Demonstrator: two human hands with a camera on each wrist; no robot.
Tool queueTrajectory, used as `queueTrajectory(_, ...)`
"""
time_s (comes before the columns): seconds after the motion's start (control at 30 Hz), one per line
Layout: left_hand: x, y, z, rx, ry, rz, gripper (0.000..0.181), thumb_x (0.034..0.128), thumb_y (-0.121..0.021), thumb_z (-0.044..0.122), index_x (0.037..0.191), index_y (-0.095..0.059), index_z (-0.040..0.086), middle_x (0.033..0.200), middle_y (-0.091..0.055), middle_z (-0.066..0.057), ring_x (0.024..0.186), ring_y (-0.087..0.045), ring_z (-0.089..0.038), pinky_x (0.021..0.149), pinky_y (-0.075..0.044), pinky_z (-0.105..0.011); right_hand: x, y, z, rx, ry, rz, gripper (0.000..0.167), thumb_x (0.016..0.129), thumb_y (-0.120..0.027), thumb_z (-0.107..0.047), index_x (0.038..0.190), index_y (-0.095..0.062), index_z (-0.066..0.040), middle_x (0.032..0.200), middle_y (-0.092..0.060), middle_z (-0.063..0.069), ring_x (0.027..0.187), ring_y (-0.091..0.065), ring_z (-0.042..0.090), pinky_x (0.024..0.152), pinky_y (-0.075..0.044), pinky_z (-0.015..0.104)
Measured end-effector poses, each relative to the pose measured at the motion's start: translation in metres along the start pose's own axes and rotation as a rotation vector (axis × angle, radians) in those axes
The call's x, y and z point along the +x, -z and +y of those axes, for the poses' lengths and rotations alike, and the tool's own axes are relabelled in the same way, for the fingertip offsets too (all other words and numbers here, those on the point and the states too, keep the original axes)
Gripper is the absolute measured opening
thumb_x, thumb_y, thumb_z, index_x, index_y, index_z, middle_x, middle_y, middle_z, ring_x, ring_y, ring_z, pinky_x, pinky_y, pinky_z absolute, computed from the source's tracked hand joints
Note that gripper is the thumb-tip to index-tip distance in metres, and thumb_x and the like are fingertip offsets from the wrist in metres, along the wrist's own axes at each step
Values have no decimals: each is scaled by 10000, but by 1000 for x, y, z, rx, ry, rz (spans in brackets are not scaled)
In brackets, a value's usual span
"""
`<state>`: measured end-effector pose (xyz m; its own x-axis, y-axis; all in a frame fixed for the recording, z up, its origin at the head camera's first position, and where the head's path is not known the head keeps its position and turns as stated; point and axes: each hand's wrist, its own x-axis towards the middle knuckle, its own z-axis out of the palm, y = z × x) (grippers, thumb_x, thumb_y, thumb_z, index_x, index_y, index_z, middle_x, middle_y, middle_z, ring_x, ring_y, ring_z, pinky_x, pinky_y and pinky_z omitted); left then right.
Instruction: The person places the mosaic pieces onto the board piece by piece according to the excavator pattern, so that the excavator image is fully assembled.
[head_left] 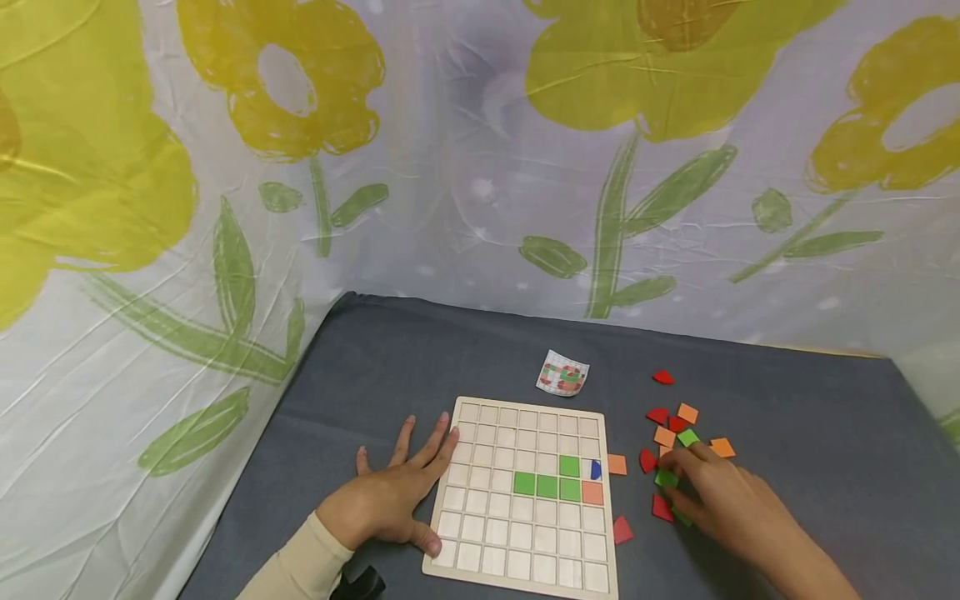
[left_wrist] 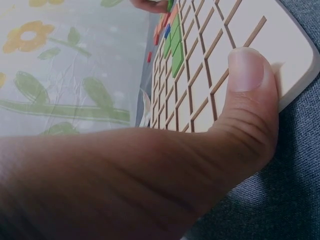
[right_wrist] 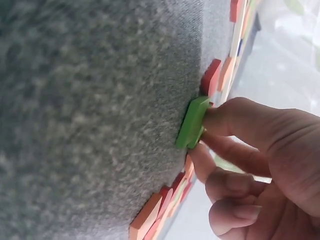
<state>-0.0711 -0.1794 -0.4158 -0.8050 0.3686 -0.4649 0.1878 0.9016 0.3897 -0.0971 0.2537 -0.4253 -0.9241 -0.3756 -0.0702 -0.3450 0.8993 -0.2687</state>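
Observation:
A pale wooden grid board (head_left: pixel 480 504) lies on the dark cloth. Several green squares sit in its cells, with a salmon square (head_left: pixel 592 492) and a blue rounded piece (head_left: pixel 596 470) at the right edge. My left hand (head_left: pixel 393 496) rests spread along the board's left side, its thumb on the lower corner. In the left wrist view the thumb (left_wrist: pixel 248 85) lies flat on the board's rim. Right of the board, my right hand (head_left: pixel 723 496) reaches into the loose tiles, thumb and fingers pinching a green square tile (head_left: pixel 665 478). Another green tile (right_wrist: pixel 192 124) lies against the thumb.
Loose orange squares (head_left: pixel 687 412) and red quarter-round pieces (head_left: pixel 657 416) are scattered around the right hand. An orange square (head_left: pixel 617 464) and a red piece (head_left: pixel 622 530) lie by the board's right edge. A small printed pattern card (head_left: pixel 562 373) lies behind the board. Flowered cloth (head_left: pixel 465 167) hangs behind.

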Motion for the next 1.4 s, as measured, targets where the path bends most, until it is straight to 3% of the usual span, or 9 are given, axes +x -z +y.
queueTrajectory(0.27,1,0,0,-3,4,-10,1404,672,-937,497,1724,-34,273,1779,136,39,1609,172,-416,1014,-26,-949,7,10,-11,20,2,-20,388,843,-852,-161,1191,-688,-120,1059,-648,-46,859,-650,96,564,-479,288)
queueTrajectory(0.37,0,1,-1,-2,11,-16,1403,677,-934,500,1723,-25,280,1775,149,42,1607,184,-410,1017,-21,-947,15,16,-22,31,63,18,368,845,-848,-139,1173,-684,-116,1054,-656,-44,872,-660,88,552,-464,240)
queueTrajectory(0.5,-1,0,-2,-4,14,-16,1401,678,-931,504,1722,-22,288,1772,161,48,1604,194,-406,1019,-20,-945,28,20,-43,41,177,50,346,864,-839,-121,1172,-684,-93,1047,-661,-34,746,-616,42,538,-445,206)
queueTrajectory(0.77,-1,0,-1,-13,-4,1,1397,677,-938,490,1724,-40,266,1779,132,30,1607,170,-424,1007,-22,-953,58,10,-87,40,355,80,324,873,-858,-146,1139,-679,-101,1053,-657,-16,694,-550,19,557,-461,203)
queueTrajectory(1.07,0,1,-1,2,5,-6,1396,679,-934,502,1725,-40,265,1780,133,24,1609,162,-427,1007,-32,-953,80,-5,-119,53,417,-7,273,919,-830,-170,1141,-686,-101,1070,-658,-4,780,-617,73,641,-521,255)
queueTrajectory(1.4,0,1,-1,4,6,-9,1395,677,-929,511,1723,-38,278,1777,142,36,1607,174,-420,1010,-37,-952,88,-20,-127,-20,399,-30,236,877,-848,-148,1081,-733,-122,1001,-656,-26,722,-561,48,603,-498,259)
